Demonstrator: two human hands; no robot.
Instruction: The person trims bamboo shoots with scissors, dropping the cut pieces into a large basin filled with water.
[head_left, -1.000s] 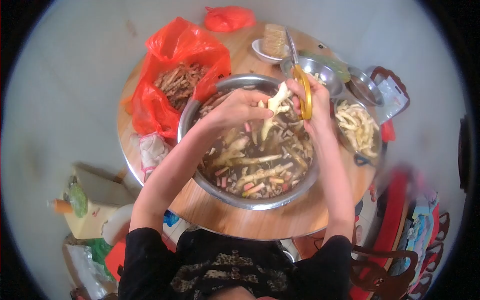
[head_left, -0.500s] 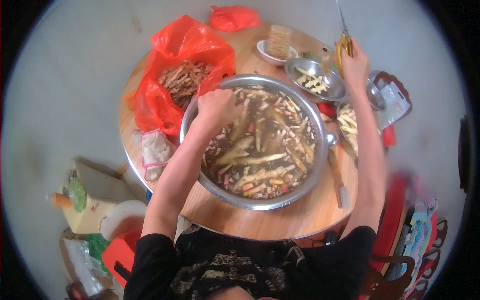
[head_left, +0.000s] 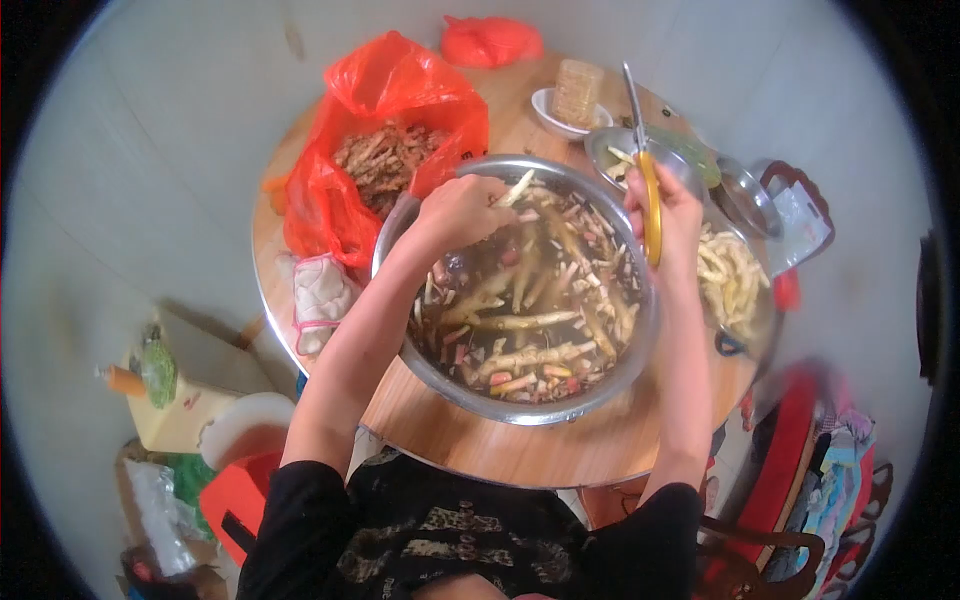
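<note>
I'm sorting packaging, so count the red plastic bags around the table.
2 clearly: the open bag left of the large basin, and the bunched bag at the table's far edge. Others may be hidden; a red patch at right is unclear.

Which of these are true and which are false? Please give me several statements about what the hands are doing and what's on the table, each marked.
The right hand holds scissors with yellow handles. True.

The left hand is inside the red bag. False: it holds a pale piece over the big metal bowl.

The red bag is tied shut. False: it is open, showing brown pieces.

A tan block stands in a small white dish. True.
</note>
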